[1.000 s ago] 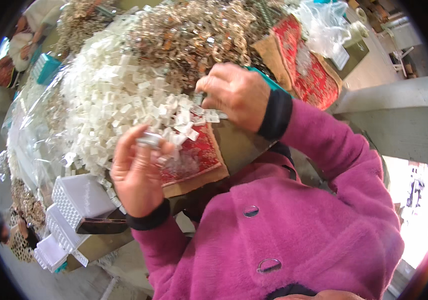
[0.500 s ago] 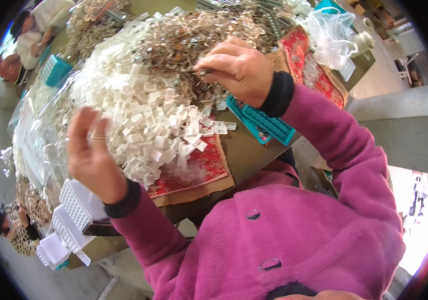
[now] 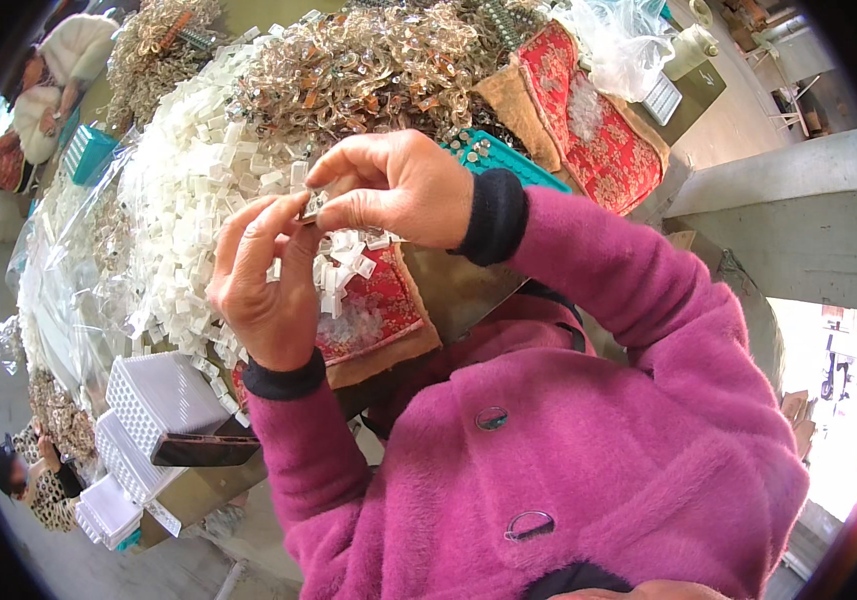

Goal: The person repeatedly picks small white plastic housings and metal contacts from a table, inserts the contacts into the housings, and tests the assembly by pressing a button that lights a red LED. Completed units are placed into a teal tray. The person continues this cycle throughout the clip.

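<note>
Over the near edge of a heap of small white plastic pieces, my two hands meet fingertip to fingertip. Thumb and forefinger of my right hand close on a small shiny piece, too small to name for certain. My left hand pinches at the same piece from the other side, its fingers curled together. Beneath the hands lies a red patterned cloth pad with a clump of clear bits on it. A teal ridged tray holding small round studs is partly hidden behind my right wrist.
Shiny metallic and clear pieces form a pile farther back. White ridged trays are stacked at left beside a dark flat object. A second red pad and a plastic bag lie right. Other people sit at the left.
My hands were apart and have come together over the white pieces. The right moved left and down from the metallic pile; the left moved right. The tray's studs now show.
</note>
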A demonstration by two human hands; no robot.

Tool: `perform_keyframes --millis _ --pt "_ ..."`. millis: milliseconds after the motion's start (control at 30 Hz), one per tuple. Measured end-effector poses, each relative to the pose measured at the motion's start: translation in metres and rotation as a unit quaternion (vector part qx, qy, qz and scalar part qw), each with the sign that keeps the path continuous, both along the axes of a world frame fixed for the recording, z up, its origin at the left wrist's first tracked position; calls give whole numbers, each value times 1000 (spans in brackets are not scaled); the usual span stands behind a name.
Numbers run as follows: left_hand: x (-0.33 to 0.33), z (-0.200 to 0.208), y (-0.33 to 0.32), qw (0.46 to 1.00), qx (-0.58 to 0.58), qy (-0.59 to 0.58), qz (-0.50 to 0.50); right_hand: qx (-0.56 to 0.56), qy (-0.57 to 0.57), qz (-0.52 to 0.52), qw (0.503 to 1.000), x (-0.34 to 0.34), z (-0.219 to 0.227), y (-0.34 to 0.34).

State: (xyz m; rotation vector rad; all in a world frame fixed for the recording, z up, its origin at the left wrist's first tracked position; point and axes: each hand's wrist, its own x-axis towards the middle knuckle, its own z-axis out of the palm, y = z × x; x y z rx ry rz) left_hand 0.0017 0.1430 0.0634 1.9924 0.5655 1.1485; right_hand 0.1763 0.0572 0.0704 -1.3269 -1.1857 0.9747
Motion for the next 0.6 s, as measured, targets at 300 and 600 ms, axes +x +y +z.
perform_keyframes --millis 300,600 --pt "-20 -24 -38 974 -227 -18 -16 -25 -101 -26 994 -18 -9 -42" --pt "-50 -23 -72 996 3 84 -43 73 -192 -18 978 -47 -27 -73"
